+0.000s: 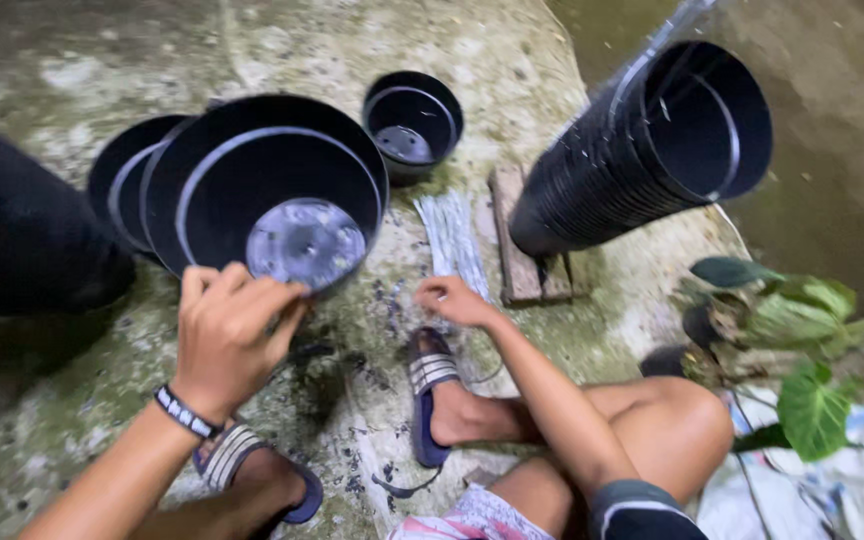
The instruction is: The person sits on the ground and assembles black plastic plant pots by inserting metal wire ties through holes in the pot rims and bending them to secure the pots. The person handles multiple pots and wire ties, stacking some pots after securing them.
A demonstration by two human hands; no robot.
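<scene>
My left hand (232, 320) grips the near rim of a large black plastic pot (262, 185), which is tilted so its inside and holed bottom face me. My right hand (452, 300) hovers low over the concrete ground, fingers curled, close to the near end of a bundle of thin whitish strips (452, 240); whether it pinches one I cannot tell. A second black pot (122, 180) lies behind the held one on the left. A small black pot (412, 120) stands upright farther back.
A long tilted stack of nested black pots (652, 150) rests at the right, above a wooden block (522, 240). A leafy green plant (802, 340) sits at the right edge. My sandalled feet (432, 390) rest on the mossy concrete. A dark shape (12, 220) fills the left.
</scene>
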